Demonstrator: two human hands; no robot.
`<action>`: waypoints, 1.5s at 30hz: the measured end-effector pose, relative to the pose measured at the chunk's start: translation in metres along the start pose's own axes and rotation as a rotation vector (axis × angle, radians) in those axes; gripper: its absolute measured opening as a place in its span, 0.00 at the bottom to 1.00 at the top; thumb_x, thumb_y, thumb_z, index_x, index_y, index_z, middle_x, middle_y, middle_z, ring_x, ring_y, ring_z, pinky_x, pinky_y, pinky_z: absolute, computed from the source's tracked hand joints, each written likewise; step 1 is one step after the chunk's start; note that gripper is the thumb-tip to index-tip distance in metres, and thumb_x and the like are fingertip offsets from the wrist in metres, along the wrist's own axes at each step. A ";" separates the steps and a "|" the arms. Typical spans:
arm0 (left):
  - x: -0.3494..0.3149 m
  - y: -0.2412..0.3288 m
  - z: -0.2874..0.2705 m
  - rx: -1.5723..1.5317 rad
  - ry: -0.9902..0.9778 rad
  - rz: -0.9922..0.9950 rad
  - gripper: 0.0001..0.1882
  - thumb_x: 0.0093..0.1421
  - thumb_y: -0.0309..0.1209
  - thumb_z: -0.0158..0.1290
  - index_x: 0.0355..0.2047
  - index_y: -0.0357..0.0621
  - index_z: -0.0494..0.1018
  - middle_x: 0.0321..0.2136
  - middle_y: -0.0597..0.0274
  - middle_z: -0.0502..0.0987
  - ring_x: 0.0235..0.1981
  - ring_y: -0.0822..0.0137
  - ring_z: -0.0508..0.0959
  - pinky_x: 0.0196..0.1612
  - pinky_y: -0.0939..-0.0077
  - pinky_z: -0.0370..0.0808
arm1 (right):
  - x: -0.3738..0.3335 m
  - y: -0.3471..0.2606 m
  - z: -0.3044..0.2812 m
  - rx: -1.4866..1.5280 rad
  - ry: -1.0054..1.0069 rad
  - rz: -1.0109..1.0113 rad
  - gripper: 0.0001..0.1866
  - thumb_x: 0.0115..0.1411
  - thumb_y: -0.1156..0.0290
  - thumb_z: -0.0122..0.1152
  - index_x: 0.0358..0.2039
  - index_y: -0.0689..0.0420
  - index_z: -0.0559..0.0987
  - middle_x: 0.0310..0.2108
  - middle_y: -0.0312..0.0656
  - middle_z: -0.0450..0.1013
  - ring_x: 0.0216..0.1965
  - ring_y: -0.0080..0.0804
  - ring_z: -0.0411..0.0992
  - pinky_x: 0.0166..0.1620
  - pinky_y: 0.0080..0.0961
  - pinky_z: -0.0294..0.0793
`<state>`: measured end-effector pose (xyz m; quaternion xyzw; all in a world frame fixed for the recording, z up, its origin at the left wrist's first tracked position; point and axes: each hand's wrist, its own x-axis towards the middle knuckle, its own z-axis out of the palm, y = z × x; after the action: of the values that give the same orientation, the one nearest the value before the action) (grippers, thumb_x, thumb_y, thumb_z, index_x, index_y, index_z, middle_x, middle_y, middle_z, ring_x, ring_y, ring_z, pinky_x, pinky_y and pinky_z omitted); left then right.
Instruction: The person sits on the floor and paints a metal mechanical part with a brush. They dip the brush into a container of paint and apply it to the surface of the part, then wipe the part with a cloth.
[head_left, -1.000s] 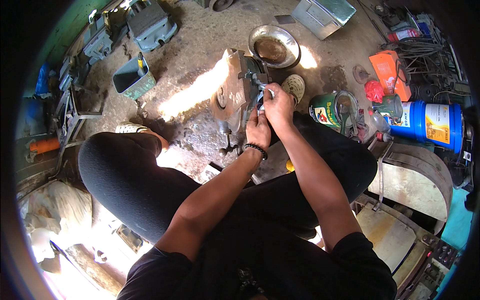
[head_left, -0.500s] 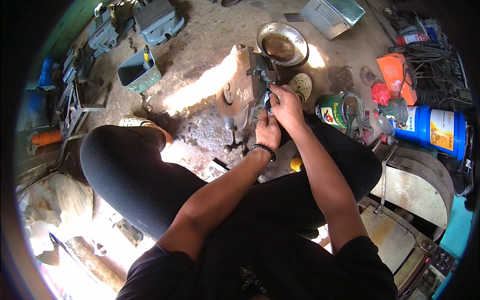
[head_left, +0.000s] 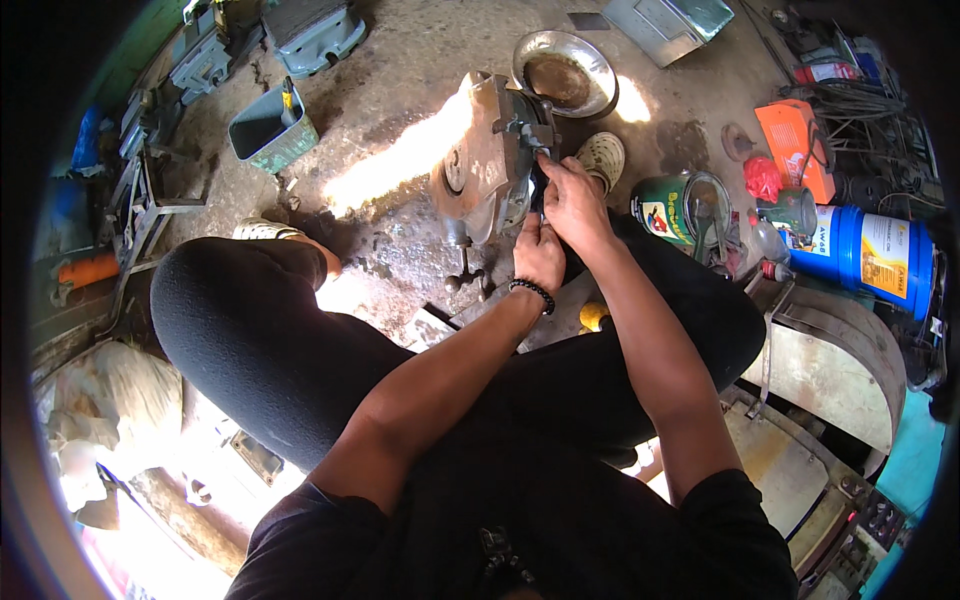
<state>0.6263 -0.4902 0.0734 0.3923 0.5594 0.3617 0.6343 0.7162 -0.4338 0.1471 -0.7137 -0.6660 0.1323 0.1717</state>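
Note:
In front of me, between my legs, stands a worn metal machine part [head_left: 482, 155] with a broad rounded plate and a darker mechanism along its right side. My right hand [head_left: 577, 205] is closed at that right side, its forefinger reaching up against the dark metal. My left hand [head_left: 540, 255], with a beaded bracelet [head_left: 533, 291] on the wrist, is closed just below, fingertips near the plate's lower right edge. Something small and dark shows between the hands; my fingers mostly hide it. Below the plate sits a T-shaped metal handle [head_left: 464, 275].
A round metal pan [head_left: 603, 65] lies beyond the machine part. To the right are an open green can [head_left: 660, 212], an orange case [head_left: 797, 140] and a blue bucket [head_left: 850, 250]. At the far left stands a greenish bin [head_left: 290, 152]. A yellow object [head_left: 592, 317] lies by my right thigh.
The forefinger of my right hand has straightened upward along the mechanism. My left hand has shifted slightly lower, and the bright piece seen between the hands is now mostly hidden.

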 end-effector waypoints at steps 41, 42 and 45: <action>-0.008 -0.029 -0.001 0.281 0.141 0.120 0.24 0.67 0.33 0.42 0.56 0.24 0.67 0.53 0.30 0.73 0.58 0.41 0.72 0.60 0.62 0.68 | -0.019 0.008 0.016 0.091 0.067 -0.047 0.27 0.56 0.79 0.53 0.57 0.51 0.77 0.37 0.50 0.71 0.36 0.53 0.73 0.39 0.43 0.75; -0.011 -0.028 -0.001 0.281 0.142 0.116 0.24 0.66 0.32 0.42 0.55 0.24 0.68 0.52 0.30 0.74 0.57 0.40 0.73 0.59 0.61 0.69 | -0.022 0.009 0.017 0.067 0.050 -0.046 0.27 0.56 0.80 0.53 0.58 0.50 0.76 0.37 0.50 0.71 0.36 0.53 0.73 0.39 0.44 0.75; -0.023 -0.020 -0.002 0.279 0.118 0.074 0.22 0.65 0.31 0.42 0.53 0.27 0.70 0.49 0.31 0.75 0.54 0.39 0.74 0.55 0.57 0.71 | -0.032 0.010 0.021 0.031 0.022 -0.051 0.29 0.56 0.80 0.54 0.60 0.48 0.74 0.37 0.50 0.70 0.35 0.53 0.74 0.39 0.45 0.74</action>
<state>0.6220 -0.5192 0.0645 0.4749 0.6258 0.3259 0.5259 0.7146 -0.4644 0.1228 -0.6951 -0.6801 0.1300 0.1933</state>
